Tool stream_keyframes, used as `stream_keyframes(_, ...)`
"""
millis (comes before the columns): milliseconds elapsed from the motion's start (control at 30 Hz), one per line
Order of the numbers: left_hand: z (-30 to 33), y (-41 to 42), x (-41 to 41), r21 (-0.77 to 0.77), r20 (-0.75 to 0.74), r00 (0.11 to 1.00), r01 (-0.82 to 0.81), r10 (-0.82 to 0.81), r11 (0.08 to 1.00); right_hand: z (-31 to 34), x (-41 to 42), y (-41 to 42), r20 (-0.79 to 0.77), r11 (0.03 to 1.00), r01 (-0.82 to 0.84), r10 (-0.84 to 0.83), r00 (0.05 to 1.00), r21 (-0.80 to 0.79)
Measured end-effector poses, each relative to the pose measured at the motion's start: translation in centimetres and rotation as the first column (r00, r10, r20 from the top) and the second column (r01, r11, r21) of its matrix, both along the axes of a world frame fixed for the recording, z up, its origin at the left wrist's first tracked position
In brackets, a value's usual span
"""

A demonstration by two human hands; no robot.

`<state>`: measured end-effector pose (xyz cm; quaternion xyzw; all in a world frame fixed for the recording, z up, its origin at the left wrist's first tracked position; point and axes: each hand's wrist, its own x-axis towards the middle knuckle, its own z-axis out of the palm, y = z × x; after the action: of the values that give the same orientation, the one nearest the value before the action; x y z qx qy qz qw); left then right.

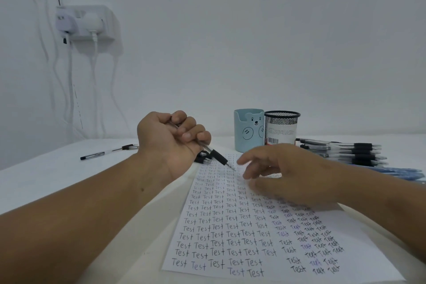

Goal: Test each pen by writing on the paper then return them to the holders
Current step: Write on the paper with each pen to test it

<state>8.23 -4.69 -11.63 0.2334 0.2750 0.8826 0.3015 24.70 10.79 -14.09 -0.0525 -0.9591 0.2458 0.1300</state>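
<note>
Paper [253,237] underneath; left hand [170,136] fists a pen [216,155], right hand [283,168], blurred, seemingly loose-fingered, hovers.

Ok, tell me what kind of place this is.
Probably a home or office desk: a white table against a plain wall, a wall socket with plugged-in chargers, and two pen holders beside a handwriting-covered paper.

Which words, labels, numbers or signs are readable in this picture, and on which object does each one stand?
"Test": handwritten many times in rows on the paper, mostly in black ink, a few in blue or purple.
Label on the black mesh holder: printed lines and a barcode, too small and blurred to read.
Blue holder: only a bear drawing, no words.
Pens on the table: no print can be read.
</note>
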Motion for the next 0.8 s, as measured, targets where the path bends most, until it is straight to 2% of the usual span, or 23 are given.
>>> stream_keyframes(100,-0.3,0.4,0.8,-0.006,0.006,0.999,0.048,-0.048,0.999,0.3,0.3,-0.5,-0.143,1.0,0.003,-0.005,0.99,-0.017)
stream_keyframes(200,-0.8,1.1,1.8,0.007,0.017,0.991,0.13,-0.13,0.992,0.3,0.1,-1.4,-0.307,0.998,0.023,-0.004,0.952,0.056)
stream_keyframes(267,-1.0,1.2,2.5,0.009,-0.02,0.985,0.171,-0.171,0.985,0.4,-0.2,-2.1,-0.356,0.995,0.056,-0.022,0.934,0.086)
stream_keyframes(367,-0.9,1.0,3.1,-0.018,-0.119,0.972,0.202,-0.203,0.979,1.1,0.3,-2.4,-0.251,0.985,0.141,-0.113,0.961,0.096)
stream_keyframes(433,-1.0,0.9,2.7,-0.115,-0.224,0.949,0.198,-0.22,0.973,1.9,1.2,-2.3,-0.141,0.977,0.202,-0.191,0.971,0.068)
stream_keyframes(567,-1.8,0.9,1.8,-0.356,-0.451,0.853,0.1,-0.265,0.929,2.9,3.4,-1.5,0.049,0.95,0.226,-0.221,0.974,-0.214)
stream_keyframes(600,-2.0,1.2,2.2,-0.438,-0.551,0.785,0.018,-0.285,0.899,2.8,4.0,-1.3,0.067,0.927,0.21,-0.199,0.978,-0.311)
stream_keyframes(667,-2.5,1.0,3.1,-0.577,-0.732,0.551,-0.185,-0.402,0.796,2.2,5.2,-1.2,0.069,0.857,0.14,-0.122,0.99,-0.496)
stream_keyframes(733,-2.8,1.1,3.5,-0.599,-0.801,0.29,-0.364,-0.525,0.713,1.0,6.3,-1.1,0.041,0.787,0.086,-0.078,0.996,-0.611)
stream_keyframes(767,-3.0,0.8,3.6,-0.575,-0.81,0.151,-0.388,-0.566,0.72,0.4,6.8,-1.0,0.026,0.769,0.073,-0.074,0.997,-0.635)
stream_keyframes(800,-3.2,0.4,3.8,-0.568,-0.799,0.053,-0.391,-0.598,0.724,-0.1,7.2,-1.1,0.013,0.767,0.066,-0.075,0.997,-0.638)
